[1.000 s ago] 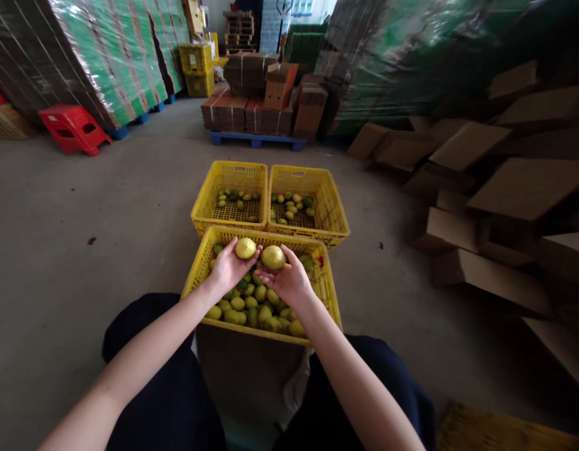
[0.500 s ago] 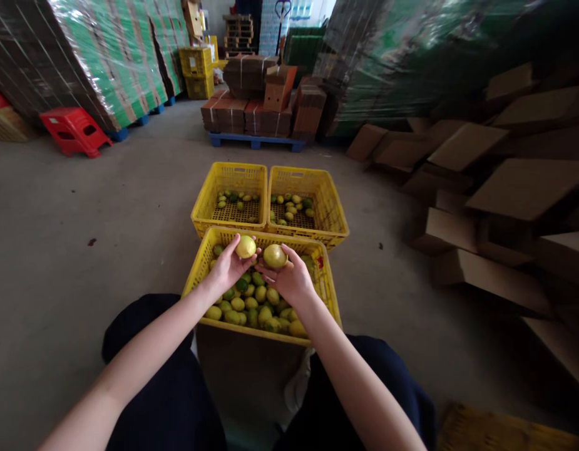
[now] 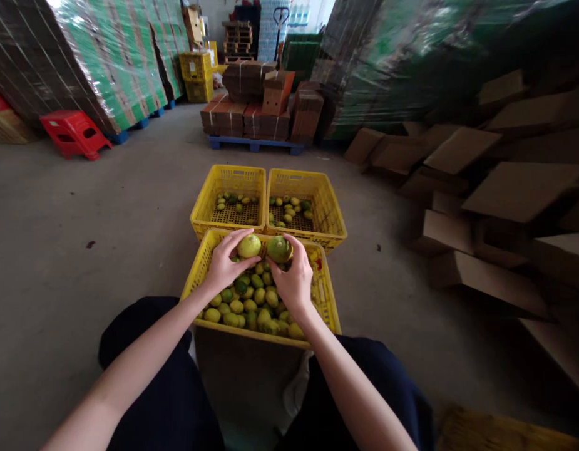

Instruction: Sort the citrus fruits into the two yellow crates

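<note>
My left hand grips a yellow-green lemon between thumb and fingers. A greener lemon is pinched in my right hand, its stem end turned up toward me. The two fruits are close together but apart, held above the far side of a yellow plastic crate. Several green and yellow lemons lie heaped inside that crate, partly covered by my hands.
Beyond it stand two more yellow crates, left and right, each with several lemons on its floor. Flattened and open cardboard boxes pile up at right. A red stool and a blue pallet of bundled cartons are farther off.
Both lemons have been turned in my fingers; the right one now shows a greener side. My hands have rotated so that their backs face me more.
</note>
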Demonstrator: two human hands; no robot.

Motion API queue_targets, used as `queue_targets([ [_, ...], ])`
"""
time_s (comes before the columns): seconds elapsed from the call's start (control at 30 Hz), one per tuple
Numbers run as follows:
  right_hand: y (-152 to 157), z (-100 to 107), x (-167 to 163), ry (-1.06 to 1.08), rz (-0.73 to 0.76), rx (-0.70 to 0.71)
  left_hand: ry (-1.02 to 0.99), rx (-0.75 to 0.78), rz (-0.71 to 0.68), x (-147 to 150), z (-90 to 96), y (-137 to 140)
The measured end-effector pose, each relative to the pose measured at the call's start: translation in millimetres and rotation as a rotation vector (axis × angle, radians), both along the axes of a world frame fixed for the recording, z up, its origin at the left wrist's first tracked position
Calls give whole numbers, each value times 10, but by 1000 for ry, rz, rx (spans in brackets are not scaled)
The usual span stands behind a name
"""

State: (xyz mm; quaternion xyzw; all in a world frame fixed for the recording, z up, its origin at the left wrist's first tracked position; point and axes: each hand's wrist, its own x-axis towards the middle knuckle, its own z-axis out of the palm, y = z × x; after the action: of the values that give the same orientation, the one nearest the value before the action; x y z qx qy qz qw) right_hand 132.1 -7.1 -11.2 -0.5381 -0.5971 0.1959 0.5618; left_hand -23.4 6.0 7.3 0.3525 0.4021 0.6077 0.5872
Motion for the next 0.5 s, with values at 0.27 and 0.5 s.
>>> queue_targets([
  [0.27,-25,-66,10,-265,29,216,21,21,-18,44,111,-97],
  [0.5,-15,-74,11,-280,36,282,311,287,-49,-14,27,-100],
])
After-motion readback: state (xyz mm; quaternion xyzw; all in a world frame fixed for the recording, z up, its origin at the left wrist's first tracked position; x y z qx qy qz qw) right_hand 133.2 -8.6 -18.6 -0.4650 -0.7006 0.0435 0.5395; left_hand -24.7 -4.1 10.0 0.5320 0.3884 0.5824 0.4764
